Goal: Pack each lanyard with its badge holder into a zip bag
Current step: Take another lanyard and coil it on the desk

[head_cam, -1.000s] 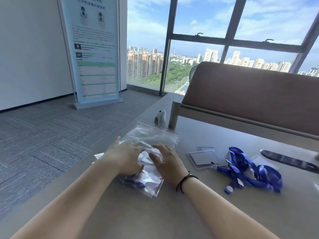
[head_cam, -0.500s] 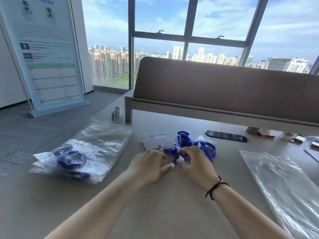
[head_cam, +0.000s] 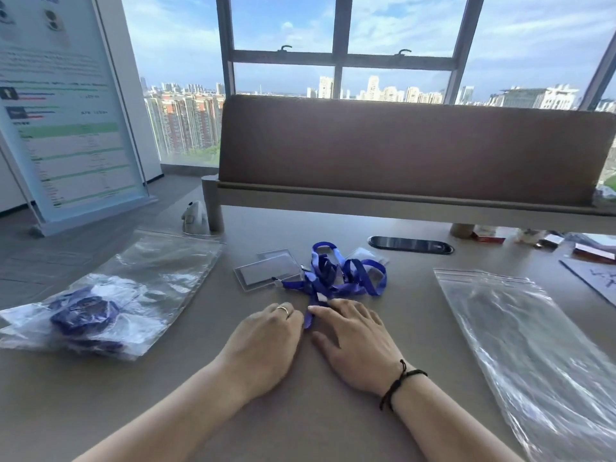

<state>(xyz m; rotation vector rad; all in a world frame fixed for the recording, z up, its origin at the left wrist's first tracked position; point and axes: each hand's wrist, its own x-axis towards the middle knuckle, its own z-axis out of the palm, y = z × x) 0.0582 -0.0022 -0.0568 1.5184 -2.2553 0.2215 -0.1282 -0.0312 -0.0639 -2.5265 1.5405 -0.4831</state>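
Head view: we record both hands low on the grey surface (head_cam: 333, 421), side by side. The left hand (head_cam: 263, 345) has its fingers curled under; whether they pinch the strap we cannot tell. The right hand (head_cam: 353, 341) lies with fingers extended and relaxed, its fingertips (head_cam: 313, 308) touching the tail of the blue lanyard (head_cam: 336, 275). That lanyard lies in a loose tangle just beyond the hands, clipped to a clear badge holder (head_cam: 270, 273) on its left. We note an empty zip bag (head_cam: 533, 348) flat on the right, well apart. On the left, a packed zip bag (head_cam: 83, 321) containing a coiled blue lanyard overlaps another clear bag (head_cam: 173, 261).
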